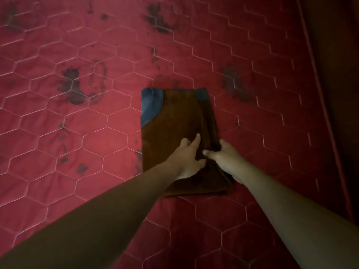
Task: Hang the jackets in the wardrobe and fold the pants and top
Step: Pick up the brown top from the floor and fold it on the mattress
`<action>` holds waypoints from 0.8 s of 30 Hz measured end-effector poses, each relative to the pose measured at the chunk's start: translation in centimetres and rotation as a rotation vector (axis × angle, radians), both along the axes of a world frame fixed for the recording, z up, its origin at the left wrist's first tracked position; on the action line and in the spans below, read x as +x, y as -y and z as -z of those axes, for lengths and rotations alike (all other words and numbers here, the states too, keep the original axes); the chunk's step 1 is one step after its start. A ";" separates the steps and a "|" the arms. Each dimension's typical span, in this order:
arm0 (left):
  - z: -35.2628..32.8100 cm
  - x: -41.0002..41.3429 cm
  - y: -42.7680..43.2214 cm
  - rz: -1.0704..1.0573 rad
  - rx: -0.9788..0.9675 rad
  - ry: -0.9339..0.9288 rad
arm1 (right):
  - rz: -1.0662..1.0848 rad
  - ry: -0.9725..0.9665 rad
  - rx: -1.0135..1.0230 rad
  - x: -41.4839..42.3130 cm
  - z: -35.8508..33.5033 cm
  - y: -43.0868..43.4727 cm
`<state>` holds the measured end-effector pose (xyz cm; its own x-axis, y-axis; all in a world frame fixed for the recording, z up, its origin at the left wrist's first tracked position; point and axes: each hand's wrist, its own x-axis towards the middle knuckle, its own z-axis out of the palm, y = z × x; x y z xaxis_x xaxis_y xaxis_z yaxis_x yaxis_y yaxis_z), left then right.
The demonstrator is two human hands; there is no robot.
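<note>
A brown top [171, 121] with blue patches at its far corners lies folded into a long narrow rectangle on the red quilted mattress [77, 123]. My left hand [187, 158] rests flat on its near middle, index finger stretched forward. Beside it, my right hand [223, 156] grips the right edge of the cloth, thumb on top and fingers curled under the fold. The two hands almost touch. No jackets, pants or wardrobe are in view.
The mattress has a hexagon stitch pattern and several dark stains around the top. Its right edge [330, 113] runs down the right side, with a dark area beyond it.
</note>
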<state>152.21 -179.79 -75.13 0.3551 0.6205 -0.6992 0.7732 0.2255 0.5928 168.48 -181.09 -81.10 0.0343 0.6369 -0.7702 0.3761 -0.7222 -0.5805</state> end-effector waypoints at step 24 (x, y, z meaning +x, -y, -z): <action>14.7 -7.6 -2.1 0.256 0.761 -0.451 | -0.574 0.582 0.677 -1.0 9.6 -3.6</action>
